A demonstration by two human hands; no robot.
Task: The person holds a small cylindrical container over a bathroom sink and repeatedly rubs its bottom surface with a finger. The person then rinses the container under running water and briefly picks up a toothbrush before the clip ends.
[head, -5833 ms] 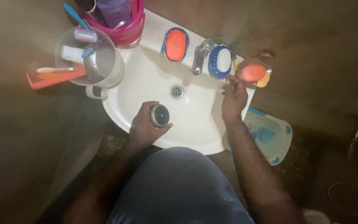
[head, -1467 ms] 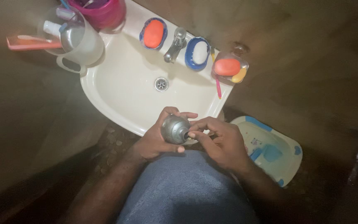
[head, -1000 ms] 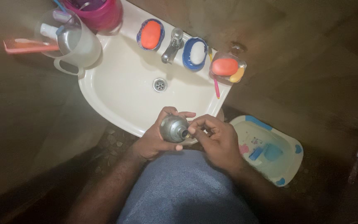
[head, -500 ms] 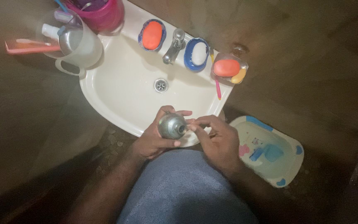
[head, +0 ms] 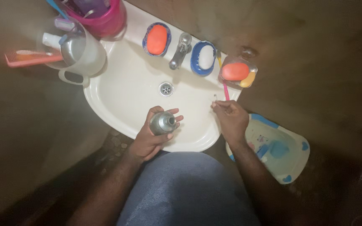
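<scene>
A white sink [head: 122, 90] fills the middle of the head view, with a metal tap [head: 180, 51] at its back rim and a drain [head: 166, 88] in the bowl. On the floor to the right, a pale plastic tub with blue trim [head: 288, 157] is seen. A clear plastic jug [head: 82, 52] stands at the sink's left corner, beside a pink cup [head: 105, 19], and an orange comb [head: 24, 59] lies across the jug. An orange soap in a blue dish [head: 157, 39] sits left of the tap, a white soap in a blue dish [head: 204, 57] right of it, and a clear dish with orange soap [head: 236, 72] at the right corner.

A grey metal bottle [head: 162, 122] is gripped by the left hand [head: 149, 136] above the sink's front part, its open mouth facing up. A tiny pale item [head: 215, 98], too small to identify, is pinched in the fingertips of the right hand [head: 230, 119] at the sink's right rim, just beside a pink toothbrush [head: 225, 90].
</scene>
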